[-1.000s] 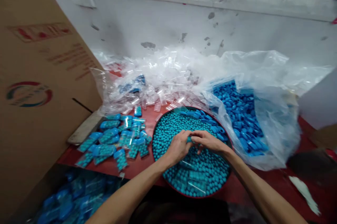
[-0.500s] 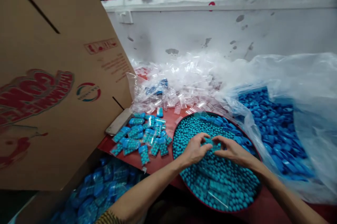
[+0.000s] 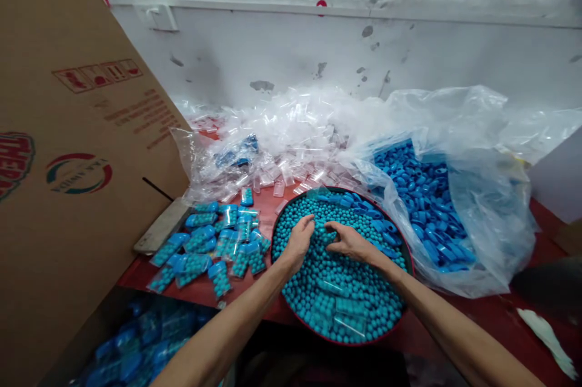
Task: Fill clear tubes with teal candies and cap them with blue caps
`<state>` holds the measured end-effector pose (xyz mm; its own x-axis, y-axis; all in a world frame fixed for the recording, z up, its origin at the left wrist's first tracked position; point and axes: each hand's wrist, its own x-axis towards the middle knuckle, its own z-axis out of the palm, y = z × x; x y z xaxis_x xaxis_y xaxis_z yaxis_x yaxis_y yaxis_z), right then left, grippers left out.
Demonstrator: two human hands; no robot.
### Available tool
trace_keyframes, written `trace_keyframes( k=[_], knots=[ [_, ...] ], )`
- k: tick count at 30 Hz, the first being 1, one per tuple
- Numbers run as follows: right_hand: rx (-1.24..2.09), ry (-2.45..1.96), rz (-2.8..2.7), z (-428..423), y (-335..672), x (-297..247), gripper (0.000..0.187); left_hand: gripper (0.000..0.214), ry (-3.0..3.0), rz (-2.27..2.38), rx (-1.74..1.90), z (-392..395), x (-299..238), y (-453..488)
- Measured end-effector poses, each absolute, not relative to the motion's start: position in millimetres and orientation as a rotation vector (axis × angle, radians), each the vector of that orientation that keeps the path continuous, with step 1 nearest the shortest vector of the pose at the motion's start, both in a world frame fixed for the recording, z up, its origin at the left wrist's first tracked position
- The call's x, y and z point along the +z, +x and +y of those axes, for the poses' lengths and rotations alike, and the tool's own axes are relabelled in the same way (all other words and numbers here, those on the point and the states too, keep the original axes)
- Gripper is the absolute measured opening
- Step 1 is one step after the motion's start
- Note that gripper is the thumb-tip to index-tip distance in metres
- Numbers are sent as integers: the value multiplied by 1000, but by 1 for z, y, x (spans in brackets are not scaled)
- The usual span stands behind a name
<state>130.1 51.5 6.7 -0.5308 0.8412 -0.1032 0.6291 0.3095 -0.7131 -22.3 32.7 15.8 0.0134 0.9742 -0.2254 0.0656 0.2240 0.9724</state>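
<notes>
A round red-rimmed tray (image 3: 408, 252) holds a heap of small teal balls (image 3: 359, 302) and a few clear tubes. My left hand (image 3: 297, 240) rests in the balls near the tray's far left, fingers curled downward. My right hand (image 3: 348, 240) lies just beside it, fingers bent and pinched among the balls. Whatever the fingers hold is hidden between them. Filled clear tubes with blue caps (image 3: 213, 244) lie in a pile on the red table left of the tray.
A big cardboard box flap (image 3: 68, 150) stands at the left. Empty clear tubes (image 3: 291, 132) are heaped at the back against a white wall. A plastic bag of blue caps (image 3: 418, 199) sits right of the tray. More filled tubes fill a box (image 3: 131, 344) below left.
Both hands have shifted toward the tray's far left and dipped into the balls. The view swung back to the right.
</notes>
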Motion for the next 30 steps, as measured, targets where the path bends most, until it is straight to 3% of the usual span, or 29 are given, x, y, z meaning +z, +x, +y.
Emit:
trace_keyframes(
  k=[4,10,14,20,27,30],
  knots=[
    [1493,-1162,-1721,48,140,7,48,41,1199,1196,948,34,20,-26],
    [1750,-1001,-1461,41,138,13,44,24,1365,1181,929,37,17,-11],
    [1551,-1097,-1609,35,137,15,41,12,1415,1252,928,35,19,-7],
    [1238,-1182,-1812,29,145,24,17,23,1267,1112,716,31,29,-15],
    [1454,-1305,-2178,42,156,32,14,18,1474,1063,575,33,26,-23],
    [1104,-1513,-2528,65,156,37,11,20,1335,1121,587,35,18,-25]
  ],
)
